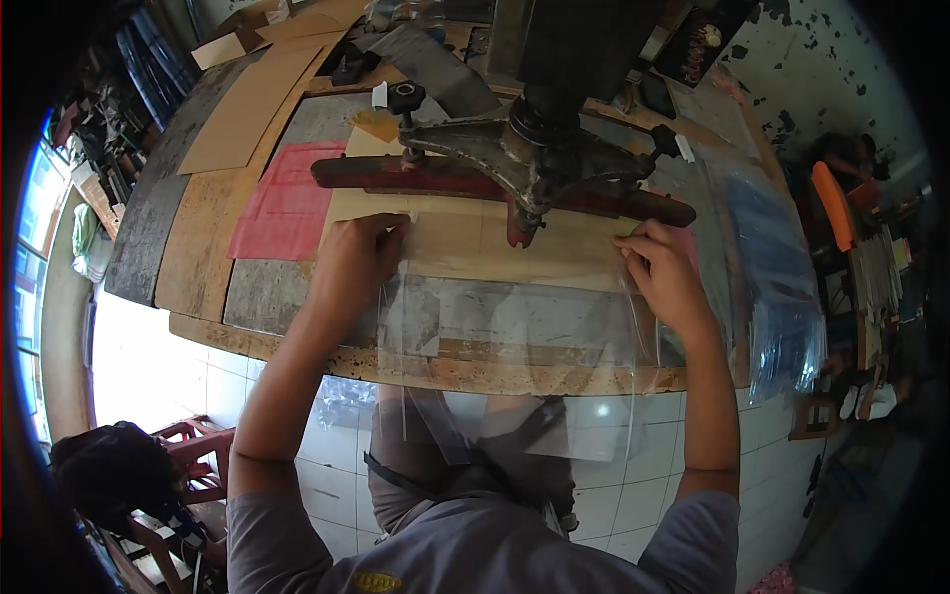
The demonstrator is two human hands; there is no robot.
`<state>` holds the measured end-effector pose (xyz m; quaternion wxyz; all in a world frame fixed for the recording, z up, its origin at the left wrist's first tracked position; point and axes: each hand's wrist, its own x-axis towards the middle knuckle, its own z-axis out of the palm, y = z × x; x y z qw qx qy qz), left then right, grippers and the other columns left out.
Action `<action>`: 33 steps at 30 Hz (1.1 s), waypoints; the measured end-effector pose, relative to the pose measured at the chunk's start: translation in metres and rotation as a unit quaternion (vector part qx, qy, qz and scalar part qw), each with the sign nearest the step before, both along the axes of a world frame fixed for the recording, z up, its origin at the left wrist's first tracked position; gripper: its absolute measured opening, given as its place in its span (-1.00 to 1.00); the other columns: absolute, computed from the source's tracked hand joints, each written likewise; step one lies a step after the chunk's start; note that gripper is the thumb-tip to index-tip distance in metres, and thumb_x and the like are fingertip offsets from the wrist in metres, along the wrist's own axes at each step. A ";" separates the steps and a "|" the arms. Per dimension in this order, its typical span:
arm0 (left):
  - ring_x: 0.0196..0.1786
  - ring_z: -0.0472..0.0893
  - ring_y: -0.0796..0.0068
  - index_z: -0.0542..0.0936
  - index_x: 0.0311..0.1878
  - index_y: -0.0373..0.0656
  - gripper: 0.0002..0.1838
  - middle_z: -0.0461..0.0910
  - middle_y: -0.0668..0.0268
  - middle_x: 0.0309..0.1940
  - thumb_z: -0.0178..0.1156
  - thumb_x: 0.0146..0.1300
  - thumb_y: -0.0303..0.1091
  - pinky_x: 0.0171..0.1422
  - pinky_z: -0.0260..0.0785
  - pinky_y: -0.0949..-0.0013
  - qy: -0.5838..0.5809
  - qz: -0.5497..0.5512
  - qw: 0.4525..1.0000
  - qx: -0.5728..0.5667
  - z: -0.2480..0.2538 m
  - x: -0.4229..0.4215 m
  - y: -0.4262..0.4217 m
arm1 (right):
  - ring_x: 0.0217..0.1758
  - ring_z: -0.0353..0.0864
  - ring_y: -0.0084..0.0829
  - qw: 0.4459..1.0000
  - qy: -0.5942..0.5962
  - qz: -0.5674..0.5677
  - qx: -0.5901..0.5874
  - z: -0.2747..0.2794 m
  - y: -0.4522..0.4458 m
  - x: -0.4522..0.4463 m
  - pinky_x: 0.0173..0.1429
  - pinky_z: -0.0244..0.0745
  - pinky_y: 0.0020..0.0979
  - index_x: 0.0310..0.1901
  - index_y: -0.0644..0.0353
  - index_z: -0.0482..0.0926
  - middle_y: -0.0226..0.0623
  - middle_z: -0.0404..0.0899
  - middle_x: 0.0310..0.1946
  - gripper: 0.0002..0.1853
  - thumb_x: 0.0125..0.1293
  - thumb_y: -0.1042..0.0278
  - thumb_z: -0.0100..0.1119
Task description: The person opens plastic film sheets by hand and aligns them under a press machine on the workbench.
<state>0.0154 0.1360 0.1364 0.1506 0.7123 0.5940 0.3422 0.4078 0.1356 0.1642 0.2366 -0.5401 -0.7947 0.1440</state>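
A clear plastic sheet [515, 342] is stretched between my hands and hangs over the table's front edge toward my lap. My left hand [361, 257] pinches its far left corner, fingers closed. At the far right corner my right hand [665, 269] holds it between thumb and fingertips. The far edge of the sheet lies on a tan board [465, 252], beneath or just in front of a long red-and-black press bar [426, 176]. That bar hangs from a dark metal bracket [539, 148]. Whether the bar touches the sheet is unclear.
Pink-red sheet material [282, 203] lies left of the press. Cardboard pieces [247, 114] cover the table's left side. A stack of clear plastic sheets [777, 277] drapes over the right edge. A red stool [198, 450] with a black bag [114, 475] stands at lower left. Another person [846, 158] is at far right.
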 end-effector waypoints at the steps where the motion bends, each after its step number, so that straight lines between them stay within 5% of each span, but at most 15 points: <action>1: -0.46 0.67 0.25 0.75 0.02 -0.27 -0.77 0.70 0.04 -0.45 0.29 0.41 -0.36 -0.26 0.48 0.21 0.001 0.003 1.000 -0.008 0.002 0.001 0.000 | -0.12 0.68 -0.16 1.000 -0.004 -0.001 0.004 0.001 0.000 0.000 0.02 0.56 -0.21 0.02 0.30 0.74 -0.17 0.58 -0.16 -0.78 0.39 0.59 0.25; 17: -0.28 0.75 0.16 0.74 0.01 -0.30 -0.77 0.75 0.00 -0.30 0.28 0.42 -0.38 -0.10 0.53 0.20 0.006 0.011 1.000 -0.017 -0.004 0.009 0.015 | -0.17 0.72 -0.17 0.987 -0.062 -0.051 0.142 -0.027 0.011 0.000 -0.10 0.64 -0.17 -0.05 0.19 0.78 -0.25 0.58 -0.19 -0.77 0.27 0.60 0.32; 33: -0.42 0.69 0.33 0.76 0.01 -0.25 -0.77 0.72 0.08 -0.43 0.30 0.40 -0.35 -0.21 0.51 0.25 0.016 0.024 1.000 -0.002 -0.007 0.011 0.020 | -0.22 0.72 -0.20 0.978 -0.106 -0.070 0.166 -0.026 0.012 0.000 -0.15 0.65 -0.16 -0.06 0.15 0.78 -0.29 0.55 -0.20 -0.76 0.26 0.58 0.31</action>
